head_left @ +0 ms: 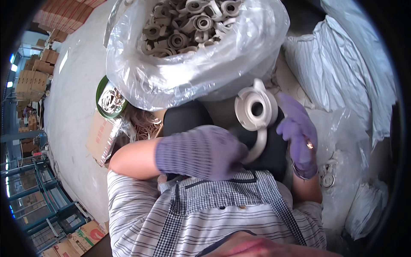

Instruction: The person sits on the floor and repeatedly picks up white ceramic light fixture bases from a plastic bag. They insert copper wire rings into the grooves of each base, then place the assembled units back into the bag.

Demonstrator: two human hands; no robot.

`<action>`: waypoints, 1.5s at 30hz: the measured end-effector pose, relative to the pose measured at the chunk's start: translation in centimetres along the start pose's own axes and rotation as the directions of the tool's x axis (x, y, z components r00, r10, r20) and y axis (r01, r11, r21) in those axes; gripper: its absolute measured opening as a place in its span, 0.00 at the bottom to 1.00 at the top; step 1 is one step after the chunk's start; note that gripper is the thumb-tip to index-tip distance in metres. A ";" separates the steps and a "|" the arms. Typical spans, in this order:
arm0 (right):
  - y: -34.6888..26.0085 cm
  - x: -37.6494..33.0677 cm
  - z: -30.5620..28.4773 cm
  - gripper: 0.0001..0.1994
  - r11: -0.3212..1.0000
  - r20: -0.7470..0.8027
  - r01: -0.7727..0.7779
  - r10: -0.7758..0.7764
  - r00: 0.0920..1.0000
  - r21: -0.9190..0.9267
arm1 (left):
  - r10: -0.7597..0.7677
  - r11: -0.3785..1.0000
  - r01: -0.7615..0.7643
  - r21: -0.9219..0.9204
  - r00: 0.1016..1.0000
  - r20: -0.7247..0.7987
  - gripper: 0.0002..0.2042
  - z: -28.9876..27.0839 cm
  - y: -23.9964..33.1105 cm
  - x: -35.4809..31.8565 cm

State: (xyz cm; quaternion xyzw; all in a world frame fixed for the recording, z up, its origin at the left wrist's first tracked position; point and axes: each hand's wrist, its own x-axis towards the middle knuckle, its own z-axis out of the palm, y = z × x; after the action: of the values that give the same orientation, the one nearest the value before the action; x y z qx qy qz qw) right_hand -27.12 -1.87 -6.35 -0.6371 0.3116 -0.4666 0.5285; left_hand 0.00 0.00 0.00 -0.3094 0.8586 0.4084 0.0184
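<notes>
My left hand (pixel 212 152), in a purple knitted glove, reaches across my lap and is closed at the lower end of a curved handle. That handle belongs to a pale beige round fitting (pixel 240 109) with a hole in its middle, tilted up above my dark-trousered lap. The fingers there are smeared by motion and partly hidden. Just right of the fitting, apart from it, is my right hand (pixel 299 135), gloved in purple, with its fingers partly curled. A small shiny coppery metal piece (pixel 309 145) shows in its grasp; its exact shape is too small to tell.
Ahead stands a large clear plastic bag (pixel 180 79) full of similar beige fittings (pixel 177 39). At left, a green-rimmed bowl (pixel 102 97) of shiny metal rings sits by an open cardboard box (pixel 102 137). White sacks (pixel 329 60) and plastic sheeting (pixel 346 141) lie at right.
</notes>
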 end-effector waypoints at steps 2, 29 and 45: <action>1.1 2.4 0.5 0.17 0.841 0.169 0.277 -0.223 0.960 -0.464 | 0.028 0.998 -0.029 0.064 0.999 0.026 0.14 0.3 1.9 1.6; -1.9 -8.0 4.0 0.15 0.958 0.378 -0.199 0.266 0.887 -0.207 | -0.314 0.920 0.075 -0.385 0.730 -0.608 0.43 12.3 -4.3 -0.5; -5.2 -11.2 -0.9 0.15 0.937 -0.574 -0.344 0.246 0.781 -0.065 | 0.456 0.882 -0.342 0.325 0.792 -0.406 0.45 6.3 -2.2 7.7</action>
State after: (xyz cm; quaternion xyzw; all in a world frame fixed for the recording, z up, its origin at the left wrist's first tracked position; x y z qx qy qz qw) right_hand -32.63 9.07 -4.34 -0.4581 0.5857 -0.5153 0.4261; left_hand -6.45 -0.54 -7.91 -0.2052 0.9247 0.2110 -0.2412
